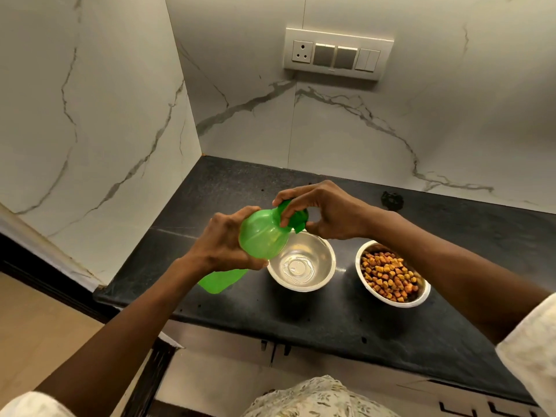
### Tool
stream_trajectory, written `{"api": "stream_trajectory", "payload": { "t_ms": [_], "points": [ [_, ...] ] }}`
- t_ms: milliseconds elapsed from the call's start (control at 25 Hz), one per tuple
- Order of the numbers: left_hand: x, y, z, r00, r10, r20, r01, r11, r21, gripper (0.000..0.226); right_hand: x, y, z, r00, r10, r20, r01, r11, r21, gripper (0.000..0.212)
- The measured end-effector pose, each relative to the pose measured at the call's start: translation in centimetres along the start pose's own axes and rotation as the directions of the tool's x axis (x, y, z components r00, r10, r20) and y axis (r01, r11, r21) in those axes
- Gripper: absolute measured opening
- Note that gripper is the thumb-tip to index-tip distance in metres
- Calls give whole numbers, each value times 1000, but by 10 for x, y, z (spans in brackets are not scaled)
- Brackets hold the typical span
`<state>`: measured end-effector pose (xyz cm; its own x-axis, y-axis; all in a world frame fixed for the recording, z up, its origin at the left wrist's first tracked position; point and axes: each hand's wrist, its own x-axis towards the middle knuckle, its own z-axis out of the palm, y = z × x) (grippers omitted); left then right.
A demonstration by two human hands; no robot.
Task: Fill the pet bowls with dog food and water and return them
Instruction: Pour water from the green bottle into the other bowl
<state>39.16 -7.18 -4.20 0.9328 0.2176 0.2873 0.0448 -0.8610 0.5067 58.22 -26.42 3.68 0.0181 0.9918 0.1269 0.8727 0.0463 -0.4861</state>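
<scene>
- Nearest the camera are the person's patterned garment [319, 397] at the bottom edge and the two bare forearms reaching forward over the dark worktop [301, 314].
- The left hand [224, 246] wraps the body of a green bottle [261, 237], fingers curled round it and closed on it.
- The bottle lies tilted: its base [221, 281] points down and left toward the worktop's front edge, its neck up and right, so its long axis runs diagonally toward the right hand.
- The right hand [328, 210] sits at the neck, its fingers pinching the green cap [296, 216]. Whether the cap is on its way off or on cannot be told.
- The cap end hangs just above the far rim of the steel water bowl [302, 263], which stands on the worktop and holds a shallow pool of clear water at its bottom.
- Just beside it, to the right, the second steel bowl [392, 275] holds brown and orange dog food, apparently filled.
- Judgement: the food part looks done; the water step is in hand. The right hand is the nearer to the cap; the mouth is already over the bowl, so any pour calls for only a small tip by the left hand.
- Behind, a switch panel [337, 54] is on the marble wall.
</scene>
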Motion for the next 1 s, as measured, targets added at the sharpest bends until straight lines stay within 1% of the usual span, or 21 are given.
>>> {"api": "stream_trajectory", "payload": {
  "t_ms": [40,120,160,240,440,600,720,1000],
  "points": [
    [0,-2,-1,1000,-7,20,7,1000,-18,101,-3,3,1,999,-10,-43,11,1000,14,40],
    [-3,-6,-2,997,-39,67,41,999,-28,101,-12,11,2,985,35,-166,-12,991,136,39],
    [-4,-8,-2,994,-55,97,55,998,1,102,-19,16,1,973,89,-213,-43,977,209,43],
    [-6,-9,0,985,-76,157,56,991,124,105,-33,26,2,943,198,-266,-111,944,309,52],
    [2,-5,3,958,-121,259,23,936,352,106,-59,45,27,877,371,-306,-228,881,414,56],
    [9,1,4,934,-149,324,-28,875,484,105,-73,53,43,830,462,-313,-296,840,454,57],
    [14,5,5,921,-154,358,-65,845,531,103,-81,56,49,812,487,-321,-303,822,482,57],
    [22,10,12,893,-154,423,-135,805,578,102,-93,64,55,788,521,-326,-317,799,510,56]
  ]
}}
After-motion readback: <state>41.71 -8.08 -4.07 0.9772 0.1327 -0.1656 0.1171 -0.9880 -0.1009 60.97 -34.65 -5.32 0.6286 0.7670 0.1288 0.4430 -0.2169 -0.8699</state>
